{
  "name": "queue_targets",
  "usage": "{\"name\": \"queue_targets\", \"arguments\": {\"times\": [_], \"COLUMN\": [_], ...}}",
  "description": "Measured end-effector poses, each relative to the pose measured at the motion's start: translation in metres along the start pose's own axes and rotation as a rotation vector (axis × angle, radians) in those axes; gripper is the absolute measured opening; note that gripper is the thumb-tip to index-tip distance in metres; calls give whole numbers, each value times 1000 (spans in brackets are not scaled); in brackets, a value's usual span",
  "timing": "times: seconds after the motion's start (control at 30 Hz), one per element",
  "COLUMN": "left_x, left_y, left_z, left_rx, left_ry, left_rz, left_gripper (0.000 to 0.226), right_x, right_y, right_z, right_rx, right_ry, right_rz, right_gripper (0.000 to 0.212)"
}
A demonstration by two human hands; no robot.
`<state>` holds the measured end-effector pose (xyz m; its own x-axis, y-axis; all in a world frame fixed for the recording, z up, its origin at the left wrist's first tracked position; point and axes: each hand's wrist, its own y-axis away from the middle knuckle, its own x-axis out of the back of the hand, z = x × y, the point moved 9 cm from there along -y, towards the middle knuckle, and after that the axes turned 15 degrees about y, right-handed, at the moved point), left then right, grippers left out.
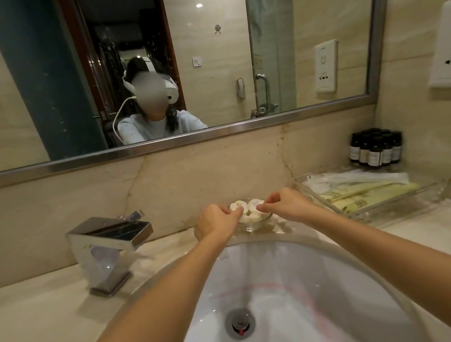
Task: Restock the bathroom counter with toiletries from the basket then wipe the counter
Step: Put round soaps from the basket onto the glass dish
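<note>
round white soaps [254, 204] — heaped, in small glass dish [250, 226]

The counter [36, 310] is polished pale stone, smooth and faintly veined. The splashback [191, 181] along its back edge is the same glossy stone with brown veins. The sink [290, 277] is glossy white glazed ceramic, and its drain plug [240, 324] is bright metal. Left of the sink, the faucet [110, 243] is mirror-bright chrome. At the back edge a clear glass dish [250, 226] holds wrapped soaps [253, 216] in matt white pleated wrap. Towards the right edge the tray [422, 195] is clear, glass or plastic; its sachets [365, 195] look like matt paper. In the back right corner the bottles [373, 151] are dark and glossy with pale matt labels. The mirror frame [158, 146] is brushed metal
</note>
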<state>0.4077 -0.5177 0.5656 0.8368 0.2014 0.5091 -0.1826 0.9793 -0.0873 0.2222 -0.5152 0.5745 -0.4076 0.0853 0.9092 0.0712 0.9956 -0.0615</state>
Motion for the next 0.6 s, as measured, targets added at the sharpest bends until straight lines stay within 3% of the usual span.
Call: {"name": "queue_targets", "arguments": {"times": [0.23,0.6], "left_x": [-1,-7], "left_y": [0,-10], "left_z": [-6,-11], "left_rx": [-61,-3], "left_ry": [27,144], "left_rz": [-93,-49], "left_gripper": [35,34], "right_x": [1,-3], "right_y": [4,-6], "right_z": [4,11], "right_rx": [16,-43], "right_ry": [-17,-20], "right_rz": [13,30], "right_gripper": [28,27]}}
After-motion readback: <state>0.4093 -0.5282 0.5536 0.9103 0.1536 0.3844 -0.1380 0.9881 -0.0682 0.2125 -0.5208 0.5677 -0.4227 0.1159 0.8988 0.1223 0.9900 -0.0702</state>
